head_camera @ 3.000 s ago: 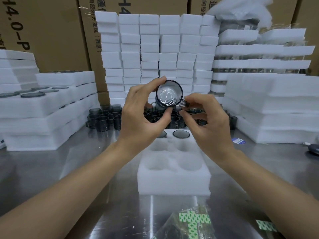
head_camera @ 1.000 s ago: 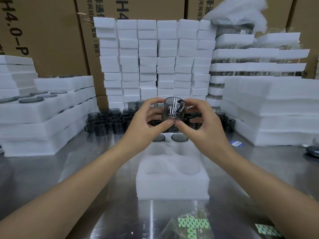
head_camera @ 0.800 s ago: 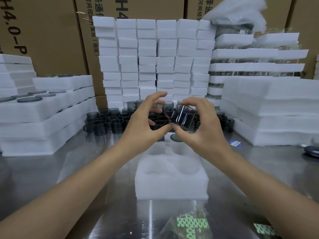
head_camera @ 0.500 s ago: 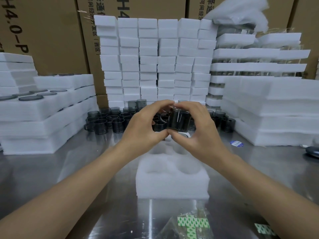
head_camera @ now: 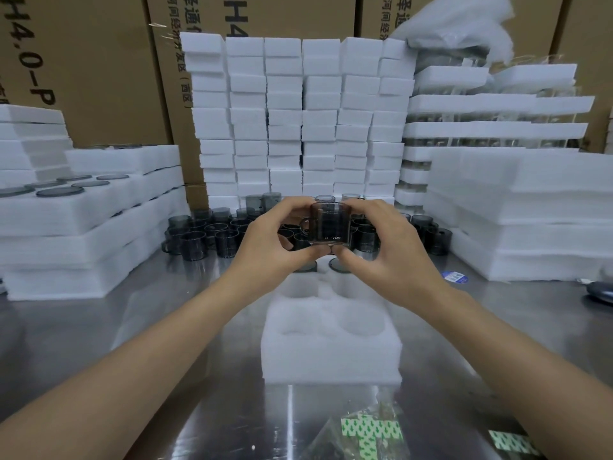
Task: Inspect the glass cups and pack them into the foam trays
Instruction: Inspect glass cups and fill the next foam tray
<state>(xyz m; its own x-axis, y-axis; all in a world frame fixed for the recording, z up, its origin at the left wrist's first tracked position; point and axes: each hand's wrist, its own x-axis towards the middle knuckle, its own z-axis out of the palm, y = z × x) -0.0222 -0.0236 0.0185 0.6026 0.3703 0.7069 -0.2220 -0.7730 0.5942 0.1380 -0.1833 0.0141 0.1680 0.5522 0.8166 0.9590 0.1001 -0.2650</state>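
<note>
Smoky glass cup (head_camera: 330, 224) sits pinched between both your hands (head_camera: 275, 240), unpacked; the foam tray (head_camera: 331, 356) holds two, four pockets open, many loose cups (head_camera: 205, 235) waiting.

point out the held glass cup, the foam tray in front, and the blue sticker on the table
glass cup (head_camera: 330, 224), head view, its smoky side wall
foam tray (head_camera: 331, 360), head view, near front wall
blue sticker (head_camera: 455, 277), head view, its middle

the left cardboard box (head_camera: 83, 68) bore "4.0-p" in black; the box behind the foam stack (head_camera: 172, 61) carried chinese print, partly hidden.
</note>
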